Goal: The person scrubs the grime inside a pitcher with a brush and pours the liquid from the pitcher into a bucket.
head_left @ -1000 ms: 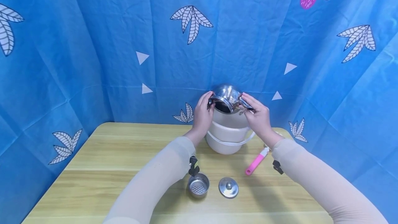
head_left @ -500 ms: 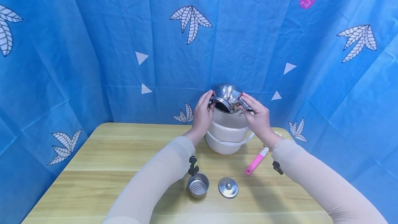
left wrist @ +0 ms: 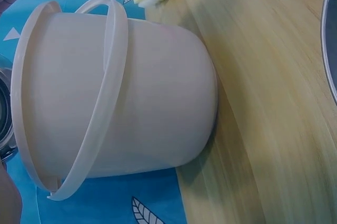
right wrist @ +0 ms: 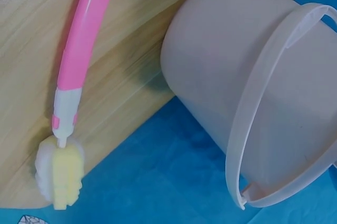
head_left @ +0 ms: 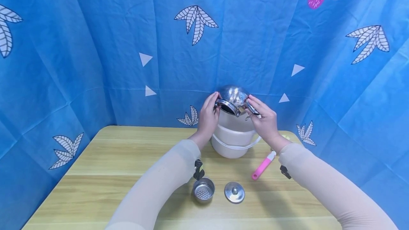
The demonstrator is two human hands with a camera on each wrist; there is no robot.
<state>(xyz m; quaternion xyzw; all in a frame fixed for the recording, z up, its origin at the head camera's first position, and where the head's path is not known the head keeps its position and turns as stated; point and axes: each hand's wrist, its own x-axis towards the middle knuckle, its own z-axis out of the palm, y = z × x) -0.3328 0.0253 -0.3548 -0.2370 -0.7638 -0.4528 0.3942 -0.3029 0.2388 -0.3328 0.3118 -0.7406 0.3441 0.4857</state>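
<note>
A shiny stainless steel teapot [head_left: 234, 95] is held tipped in the head view, its round mouth facing down toward the person, over a white bucket [head_left: 232, 137]. My left hand [head_left: 208, 115] grips it at the left side, by the rim. On the other side my right hand [head_left: 266, 119] holds it around the metal spout. Both hands stand above the bucket's rim. In the left wrist view only a sliver of the teapot [left wrist: 5, 111] shows beside the bucket [left wrist: 158, 98], whose carrying handle hangs down across its front.
A perforated metal strainer cup [head_left: 203, 190] and a round lid with a knob [head_left: 234, 192] lie on the wooden table [head_left: 134, 173] nearer the person. Right of the bucket lies a pink-handled brush [head_left: 263, 166] with a yellow and white sponge head [right wrist: 60, 174]. A blue curtain [head_left: 179, 63] hangs behind.
The teapot has tipped slightly further, with its rounded body a little higher and less of the dark mouth showing. Both hands keep their hold in nearly the same place.
</note>
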